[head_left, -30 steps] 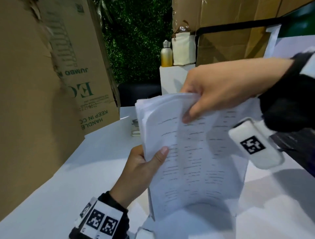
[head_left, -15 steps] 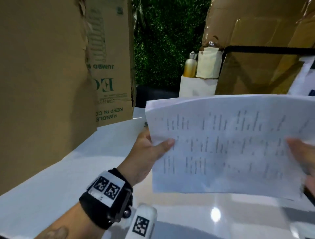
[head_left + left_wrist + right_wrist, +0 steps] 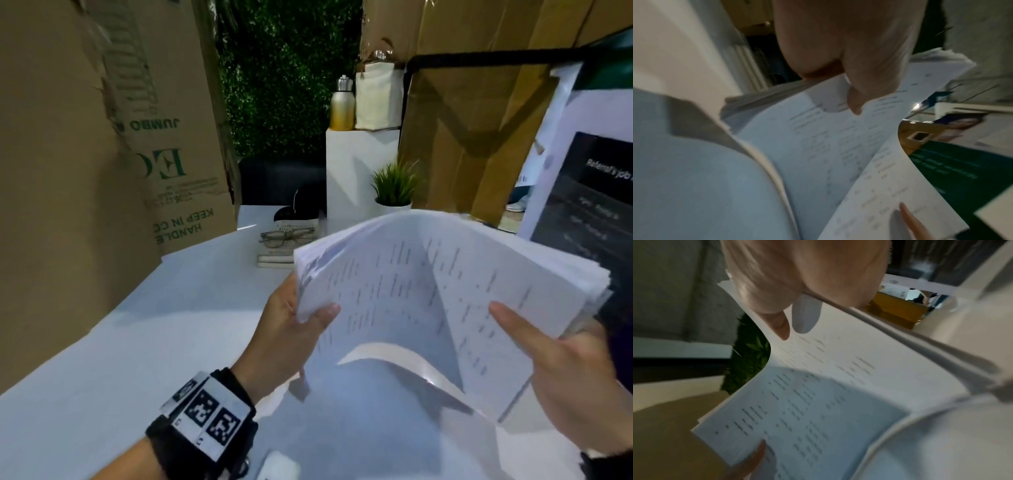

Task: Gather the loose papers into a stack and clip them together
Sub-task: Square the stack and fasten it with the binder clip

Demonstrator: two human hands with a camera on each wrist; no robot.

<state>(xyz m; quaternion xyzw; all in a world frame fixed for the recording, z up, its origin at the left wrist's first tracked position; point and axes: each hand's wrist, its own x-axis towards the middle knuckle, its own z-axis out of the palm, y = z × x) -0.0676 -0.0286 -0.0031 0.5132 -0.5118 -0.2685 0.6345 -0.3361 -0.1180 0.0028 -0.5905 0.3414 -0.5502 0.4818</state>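
Note:
A thick stack of printed white papers (image 3: 428, 301) hangs in the air above the white table (image 3: 137, 342), bowed downward in the middle. My left hand (image 3: 291, 325) grips its left short edge, thumb on top and fingers underneath. My right hand (image 3: 561, 370) grips the right edge the same way, thumb lying across the top sheet. The left wrist view shows my left hand (image 3: 851, 68) pinching the papers (image 3: 818, 146). In the right wrist view my right hand (image 3: 797, 296) pinches the papers (image 3: 828, 386). No clip is in view.
Tall cardboard boxes (image 3: 85, 154) wall the table's left side and more cardboard (image 3: 479, 102) stands behind it. Glasses on small books (image 3: 286, 240), a potted plant (image 3: 394, 188) and a white pedestal with a bottle (image 3: 342, 102) sit at the far end. A dark poster (image 3: 582, 212) stands at right.
The stack was upright, my right hand holding its top. It has turned sideways and tilted flatter; my right hand now grips the right edge and the stack sags in the middle.

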